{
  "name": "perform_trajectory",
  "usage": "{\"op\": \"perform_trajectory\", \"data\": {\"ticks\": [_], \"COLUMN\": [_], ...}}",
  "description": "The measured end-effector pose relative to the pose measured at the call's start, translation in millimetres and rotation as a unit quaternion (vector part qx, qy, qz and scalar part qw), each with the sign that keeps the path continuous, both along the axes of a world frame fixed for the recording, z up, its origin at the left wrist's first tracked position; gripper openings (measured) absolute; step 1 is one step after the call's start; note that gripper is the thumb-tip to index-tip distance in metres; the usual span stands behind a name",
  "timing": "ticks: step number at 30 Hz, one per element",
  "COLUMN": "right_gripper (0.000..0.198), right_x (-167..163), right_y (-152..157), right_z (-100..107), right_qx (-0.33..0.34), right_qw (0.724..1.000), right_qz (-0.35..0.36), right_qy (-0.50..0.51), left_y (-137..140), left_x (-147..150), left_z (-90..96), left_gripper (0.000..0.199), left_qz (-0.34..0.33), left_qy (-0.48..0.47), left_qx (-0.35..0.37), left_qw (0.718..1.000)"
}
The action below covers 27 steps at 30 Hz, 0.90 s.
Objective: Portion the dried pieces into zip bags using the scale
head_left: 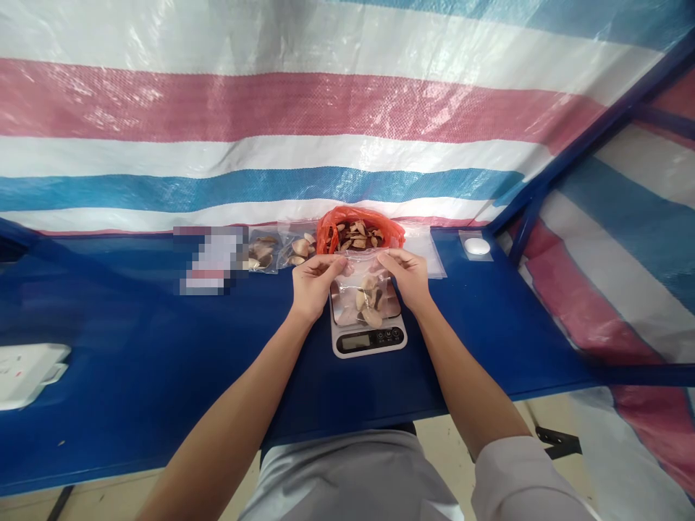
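Observation:
Between both hands hangs a clear zip bag (369,293) with several pale, flat dried slices inside. My left hand (315,286) pinches its top left corner between thumb and fingers. At the top right corner, my right hand (406,276) grips the bag the same way. Beneath and behind the bag lies a white kitchen scale (371,349), its metal plate partly covered by the bag; I cannot read its display. Just beyond the hands, an open red plastic bag (355,217) holds many brown dried slices.
Left of the red bag lie two filled clear bags (262,253) (297,250) and a blurred-out packet (213,262). Flat clear bags (431,253) lie right of it, then a white oval object (477,247). A white device (32,373) sits at the blue table's (135,347) left.

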State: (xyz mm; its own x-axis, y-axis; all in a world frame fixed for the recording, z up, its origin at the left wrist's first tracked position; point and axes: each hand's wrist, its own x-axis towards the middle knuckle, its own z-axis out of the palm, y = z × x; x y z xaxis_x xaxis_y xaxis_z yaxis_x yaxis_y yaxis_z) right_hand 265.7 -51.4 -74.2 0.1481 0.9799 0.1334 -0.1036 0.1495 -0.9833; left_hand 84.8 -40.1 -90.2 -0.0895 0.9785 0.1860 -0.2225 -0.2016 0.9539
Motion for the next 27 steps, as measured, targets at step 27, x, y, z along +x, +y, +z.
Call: {"op": "perform_trajectory", "data": {"ticks": [27], "right_gripper": [0.034], "right_x": [2.1], "right_y": [-4.0], "right_z": [-4.7], "right_qx": [0.034], "right_qw": [0.999], "right_qz": [0.014], "right_qy": [-0.019], "left_y": [-6.6], "left_x": [1.5], "left_z": [8.5], "left_gripper": [0.022], "left_qz": [-0.039], "left_qy": [0.037], "left_qx": [0.035], "left_qw": [0.998]}}
